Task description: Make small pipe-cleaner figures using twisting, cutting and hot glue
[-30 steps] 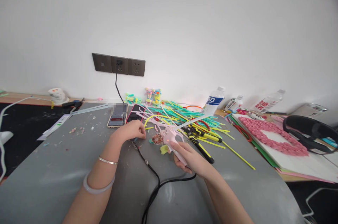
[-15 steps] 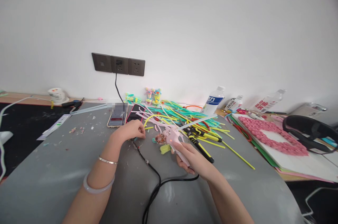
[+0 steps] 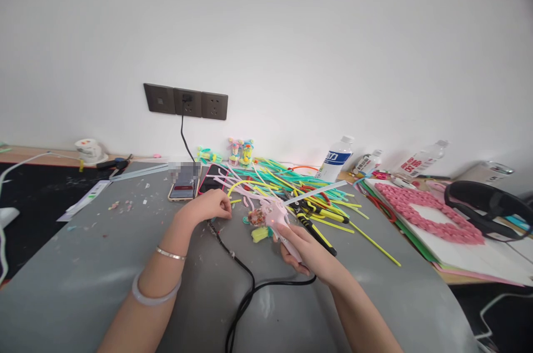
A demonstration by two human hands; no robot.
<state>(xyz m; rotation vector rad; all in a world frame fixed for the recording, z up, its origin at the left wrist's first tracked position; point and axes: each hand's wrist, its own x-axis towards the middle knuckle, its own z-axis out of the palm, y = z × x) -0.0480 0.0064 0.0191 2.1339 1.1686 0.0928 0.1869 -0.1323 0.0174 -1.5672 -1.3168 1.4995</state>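
Many straws [image 3: 287, 181] and pliers [image 3: 317, 235] beside glue gun [image 3: 273, 213]

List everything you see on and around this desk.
glue gun: one, pink, in the right hand
cord: one, black, across the near table
craft stems: many, teal, yellow, pink, behind the gun
pliers: one, yellow-black, beside the gun
phones: two, pale and black, behind the left hand
bottles: three, clear, by the wall
heart: one, pink, on white board
headset: one, black, far right
sockets: three, dark, on wall
table: one, grey
left hand: curled, beside the cord
right hand: gripping the glue gun
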